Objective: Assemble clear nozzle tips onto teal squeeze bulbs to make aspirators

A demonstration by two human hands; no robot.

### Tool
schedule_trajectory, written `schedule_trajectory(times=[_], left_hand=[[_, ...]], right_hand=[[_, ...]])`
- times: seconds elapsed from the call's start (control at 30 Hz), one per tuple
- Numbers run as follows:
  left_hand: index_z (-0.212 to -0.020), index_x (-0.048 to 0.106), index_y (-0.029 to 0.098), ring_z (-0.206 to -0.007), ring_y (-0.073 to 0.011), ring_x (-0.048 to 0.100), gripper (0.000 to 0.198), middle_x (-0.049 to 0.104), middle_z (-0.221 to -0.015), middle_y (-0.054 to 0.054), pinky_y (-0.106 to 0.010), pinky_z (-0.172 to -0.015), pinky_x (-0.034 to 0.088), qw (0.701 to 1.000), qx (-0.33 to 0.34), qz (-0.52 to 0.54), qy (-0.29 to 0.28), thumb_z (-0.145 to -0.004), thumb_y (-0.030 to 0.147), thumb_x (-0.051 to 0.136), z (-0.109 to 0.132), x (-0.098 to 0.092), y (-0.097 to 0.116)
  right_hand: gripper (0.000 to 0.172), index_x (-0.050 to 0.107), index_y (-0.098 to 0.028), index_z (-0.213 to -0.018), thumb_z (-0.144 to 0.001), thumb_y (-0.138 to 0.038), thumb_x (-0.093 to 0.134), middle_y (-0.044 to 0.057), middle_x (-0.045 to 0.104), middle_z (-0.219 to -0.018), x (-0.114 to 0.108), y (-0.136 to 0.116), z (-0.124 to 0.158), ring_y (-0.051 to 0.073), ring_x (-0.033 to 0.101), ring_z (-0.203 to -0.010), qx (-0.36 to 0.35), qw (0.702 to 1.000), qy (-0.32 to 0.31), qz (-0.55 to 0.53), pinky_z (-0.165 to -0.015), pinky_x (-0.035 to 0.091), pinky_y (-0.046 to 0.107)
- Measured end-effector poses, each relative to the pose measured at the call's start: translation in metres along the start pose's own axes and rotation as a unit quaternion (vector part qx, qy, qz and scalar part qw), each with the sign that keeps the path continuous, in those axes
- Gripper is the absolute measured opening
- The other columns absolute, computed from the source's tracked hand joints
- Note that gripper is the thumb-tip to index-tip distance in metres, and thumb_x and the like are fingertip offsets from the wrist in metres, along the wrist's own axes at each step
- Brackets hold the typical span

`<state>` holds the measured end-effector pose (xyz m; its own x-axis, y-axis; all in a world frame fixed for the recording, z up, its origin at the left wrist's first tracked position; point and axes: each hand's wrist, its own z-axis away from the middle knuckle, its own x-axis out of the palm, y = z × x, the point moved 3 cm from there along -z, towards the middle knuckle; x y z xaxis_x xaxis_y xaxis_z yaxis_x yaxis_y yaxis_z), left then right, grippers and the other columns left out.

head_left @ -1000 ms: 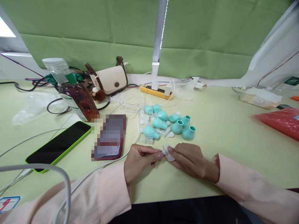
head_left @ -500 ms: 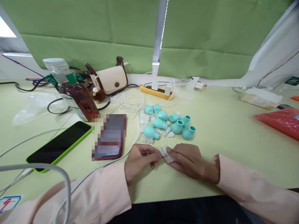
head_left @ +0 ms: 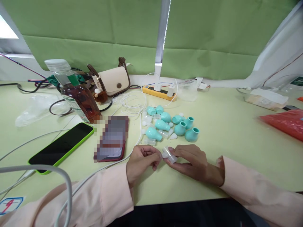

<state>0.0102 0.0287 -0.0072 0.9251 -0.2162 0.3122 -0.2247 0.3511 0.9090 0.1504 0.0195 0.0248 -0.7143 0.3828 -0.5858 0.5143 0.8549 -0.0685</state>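
Note:
My right hand (head_left: 190, 160) holds a short clear plastic tube (head_left: 170, 155) between thumb and fingers, just above the table. The fingertips of my left hand (head_left: 143, 162) pinch a small whitish piece (head_left: 163, 155) against the tube's left side; whether it is joined to the tube I cannot tell. Just beyond my hands lies a group of teal squeeze bulbs (head_left: 153, 134), some on their sides. A few, such as one teal bulb (head_left: 192, 135), stand with their round openings up. Among them are more clear tubes (head_left: 150, 142) and small white tips (head_left: 173, 136).
To the left lie a green-cased phone (head_left: 62, 147) and a red-cased phone (head_left: 113, 138). Behind them stand a bottle of brown drink (head_left: 81, 102) and a cream handbag (head_left: 113, 81). A yellow power strip (head_left: 151, 91), white cable (head_left: 131, 156), tissue pack (head_left: 266, 99) and red bag (head_left: 285, 123) surround the workspace.
The fingers of my right hand have shifted on the clear tube, so more of it shows. My left hand keeps its pinch in nearly the same spot.

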Motion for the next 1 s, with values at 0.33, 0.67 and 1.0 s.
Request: schedule_trajectory(times=[0.33,0.67,1.0], left_hand=[[-0.049,0.058,0.01,-0.037,-0.0057,0.043,0.007,0.051,-0.044,0.002,-0.02,-0.041,0.034,1.0,-0.013,0.022,-0.017,-0.055,0.009,0.055,-0.001,0.0,-0.001],[-0.049,0.057,0.009,-0.039,-0.0061,0.043,0.008,0.051,-0.044,0.001,-0.02,-0.04,0.034,0.999,-0.004,0.038,-0.017,-0.057,0.009,0.055,0.0,0.002,0.0],[-0.068,0.056,0.01,-0.049,-0.0093,0.047,0.01,0.053,-0.054,0.0,-0.021,-0.043,0.039,0.987,0.095,-0.126,-0.016,-0.064,0.019,0.06,0.004,0.002,0.007]], right_hand=[[0.013,0.052,-0.016,-0.07,-0.065,-0.021,0.063,-0.003,0.057,-0.046,-0.003,0.002,-0.001,0.009,0.055,-0.045,0.069,0.996,0.03,-0.044,-0.042,0.042,0.017],[0.019,0.054,-0.017,-0.068,-0.058,-0.022,0.068,-0.003,0.059,-0.049,0.004,0.008,0.005,0.01,0.057,-0.047,0.136,0.985,0.038,-0.103,-0.044,0.045,0.019],[0.016,0.057,-0.015,-0.071,-0.059,-0.021,0.066,0.0,0.06,-0.051,0.005,0.011,0.006,0.011,0.056,-0.047,0.161,0.977,-0.011,-0.14,-0.043,0.044,0.019]])
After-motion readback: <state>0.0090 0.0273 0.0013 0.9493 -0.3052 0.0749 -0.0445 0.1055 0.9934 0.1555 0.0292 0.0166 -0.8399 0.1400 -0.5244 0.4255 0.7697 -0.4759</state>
